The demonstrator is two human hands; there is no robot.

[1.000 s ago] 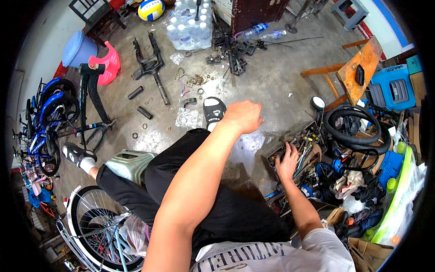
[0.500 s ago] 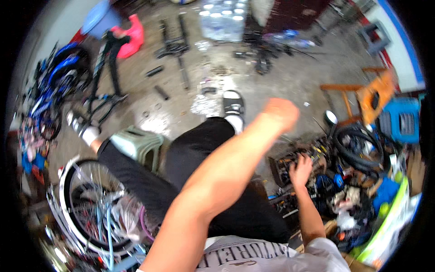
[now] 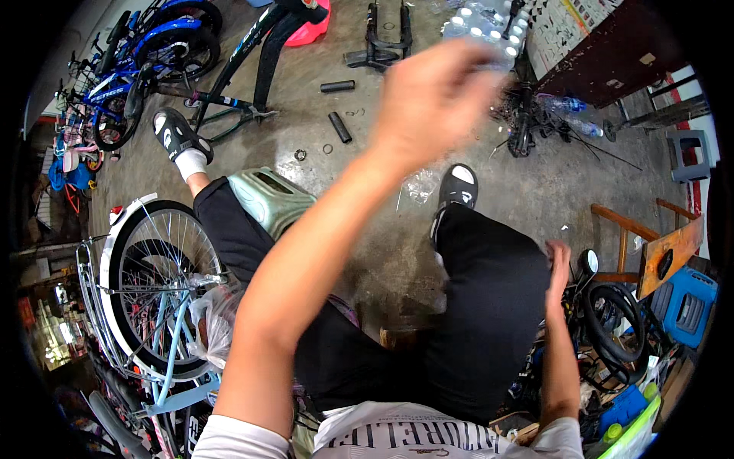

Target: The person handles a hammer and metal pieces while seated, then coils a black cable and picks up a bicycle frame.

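- Left hand point(image 3: 436, 99) up, blurred; grip can't be told.
- Right hand point(image 3: 558, 264) open over the parts crate point(image 3: 612, 336), tyre point(image 3: 615, 321) inside.

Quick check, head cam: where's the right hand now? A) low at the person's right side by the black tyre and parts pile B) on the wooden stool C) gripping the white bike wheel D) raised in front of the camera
A: the right hand sits low beside the right knee, close to the black tyre; it is the left hand that is raised and blurred.
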